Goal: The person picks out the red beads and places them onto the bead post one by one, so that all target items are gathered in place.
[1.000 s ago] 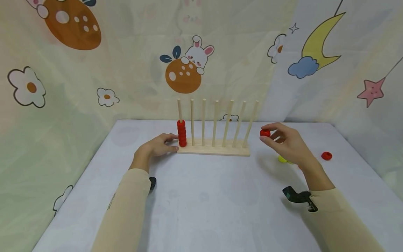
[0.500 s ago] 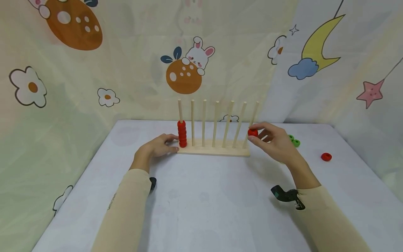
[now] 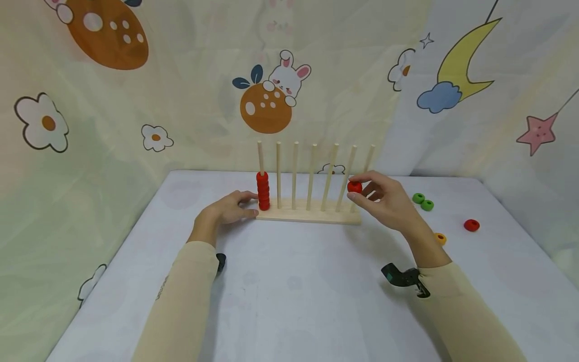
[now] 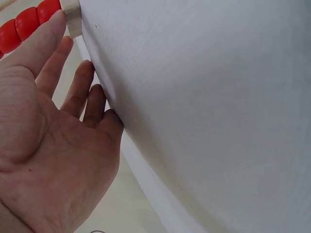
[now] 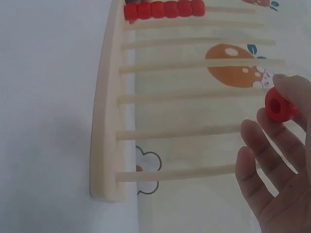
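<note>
A wooden peg rack [image 3: 307, 215] with a row of upright pegs stands at the back of the table. Several red beads [image 3: 263, 191] are stacked on its leftmost peg. My left hand [image 3: 230, 207] holds the rack's left end, thumb at the near side and index finger farther back; in the left wrist view the thumb tip lies against the base corner. Between thumb and index finger, my right hand [image 3: 382, 198] pinches a red bead [image 3: 355, 187] in front of the rightmost pegs. The bead's hole [image 5: 276, 105] shows in the right wrist view; the bead is off the pegs.
To the right of my right hand lie two green beads [image 3: 422, 201], a red bead [image 3: 472, 225] and a yellow-orange bead [image 3: 441, 239], partly behind the wrist. A patterned cloth [image 3: 194, 100] hangs behind the white table [image 3: 289, 291].
My right hand has carried the red bead leftward, from beside the rack to in front of its right pegs. Green beads behind the hand have come into view. The left hand stays put.
</note>
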Demonstrator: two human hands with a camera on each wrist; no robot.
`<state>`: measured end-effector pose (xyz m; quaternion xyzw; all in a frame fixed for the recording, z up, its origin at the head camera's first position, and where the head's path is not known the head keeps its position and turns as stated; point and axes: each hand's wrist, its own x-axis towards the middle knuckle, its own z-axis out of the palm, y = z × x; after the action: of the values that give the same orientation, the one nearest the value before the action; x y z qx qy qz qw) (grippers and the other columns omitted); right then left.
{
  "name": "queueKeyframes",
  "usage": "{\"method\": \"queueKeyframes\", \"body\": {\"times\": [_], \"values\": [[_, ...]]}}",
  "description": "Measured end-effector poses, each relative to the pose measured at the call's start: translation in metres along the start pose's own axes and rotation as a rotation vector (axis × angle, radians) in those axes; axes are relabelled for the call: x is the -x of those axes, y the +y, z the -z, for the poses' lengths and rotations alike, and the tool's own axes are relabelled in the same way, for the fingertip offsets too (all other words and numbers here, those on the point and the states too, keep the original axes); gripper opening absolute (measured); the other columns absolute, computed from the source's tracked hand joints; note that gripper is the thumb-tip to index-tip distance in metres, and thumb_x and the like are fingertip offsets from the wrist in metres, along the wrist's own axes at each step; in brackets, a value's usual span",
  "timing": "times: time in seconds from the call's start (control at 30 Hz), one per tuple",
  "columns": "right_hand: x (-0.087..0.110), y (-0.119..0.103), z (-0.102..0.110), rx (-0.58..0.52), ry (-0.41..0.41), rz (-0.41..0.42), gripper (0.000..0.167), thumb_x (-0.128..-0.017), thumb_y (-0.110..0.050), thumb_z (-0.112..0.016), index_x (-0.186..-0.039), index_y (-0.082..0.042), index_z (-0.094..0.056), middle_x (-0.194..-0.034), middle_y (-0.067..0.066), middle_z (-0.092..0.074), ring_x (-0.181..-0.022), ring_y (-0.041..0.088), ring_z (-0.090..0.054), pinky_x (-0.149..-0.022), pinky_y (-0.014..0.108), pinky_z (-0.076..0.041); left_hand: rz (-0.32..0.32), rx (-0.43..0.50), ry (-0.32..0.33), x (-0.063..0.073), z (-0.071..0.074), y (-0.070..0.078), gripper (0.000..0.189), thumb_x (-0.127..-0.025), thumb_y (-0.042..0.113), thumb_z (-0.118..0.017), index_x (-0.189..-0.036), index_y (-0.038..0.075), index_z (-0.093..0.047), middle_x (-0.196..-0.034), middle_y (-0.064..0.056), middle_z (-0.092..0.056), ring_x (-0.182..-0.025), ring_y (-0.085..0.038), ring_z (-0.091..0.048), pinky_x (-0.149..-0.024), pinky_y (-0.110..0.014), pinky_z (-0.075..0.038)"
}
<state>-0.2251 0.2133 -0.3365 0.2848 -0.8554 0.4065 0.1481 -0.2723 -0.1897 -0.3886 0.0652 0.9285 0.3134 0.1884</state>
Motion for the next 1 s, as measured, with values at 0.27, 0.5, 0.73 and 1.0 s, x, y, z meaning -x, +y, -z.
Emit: {"method": "queueKeyframes", "body": {"times": [0.27, 0.5, 0.73, 1.0], "values": [[-0.006, -0.005, -0.011, -0.022, -0.015, 0.018, 0.034, -0.092, -0.013, -0.078, -0.125, -0.011, -0.068, -0.107, 0.003, -0.073, -0.079, 0.017, -0.065, -0.07, 0.024, -0.057, 0.002, 0.005, -0.005, 0.0, -0.002, 0.0, 0.058, -0.098, 0.04, -0.065, -0.152, 0.031, -0.048, -0.16, -0.012, -0.037, -0.151, -0.037, -0.028, -0.119, -0.068, -0.024], [-0.016, -0.014, -0.018, -0.076, 0.013, 0.063, 0.033, -0.092, -0.008, -0.077, -0.123, -0.009, -0.068, -0.109, 0.004, -0.072, -0.078, 0.019, -0.066, -0.068, 0.024, -0.057, 0.001, 0.006, 0.001, 0.001, -0.001, 0.002, 0.058, -0.097, 0.04, -0.066, -0.152, 0.032, -0.048, -0.16, -0.011, -0.038, -0.151, -0.037, -0.028, -0.119, -0.068, -0.025], [-0.025, -0.02, -0.031, -0.134, 0.013, 0.091, 0.034, -0.09, -0.008, -0.078, -0.123, -0.011, -0.069, -0.109, 0.004, -0.071, -0.076, 0.02, -0.066, -0.067, 0.025, -0.057, -0.001, -0.001, -0.004, 0.002, -0.001, 0.002, 0.058, -0.098, 0.039, -0.065, -0.153, 0.031, -0.047, -0.161, -0.011, -0.037, -0.152, -0.037, -0.027, -0.119, -0.068, -0.024], [-0.038, -0.029, -0.043, -0.167, 0.011, 0.114, 0.033, -0.091, -0.008, -0.078, -0.123, -0.007, -0.068, -0.109, 0.004, -0.072, -0.077, 0.02, -0.066, -0.067, 0.029, -0.058, -0.006, -0.007, 0.002, 0.002, 0.0, 0.001, 0.057, -0.099, 0.039, -0.065, -0.152, 0.031, -0.048, -0.16, -0.011, -0.038, -0.151, -0.036, -0.029, -0.119, -0.068, -0.025]]}}
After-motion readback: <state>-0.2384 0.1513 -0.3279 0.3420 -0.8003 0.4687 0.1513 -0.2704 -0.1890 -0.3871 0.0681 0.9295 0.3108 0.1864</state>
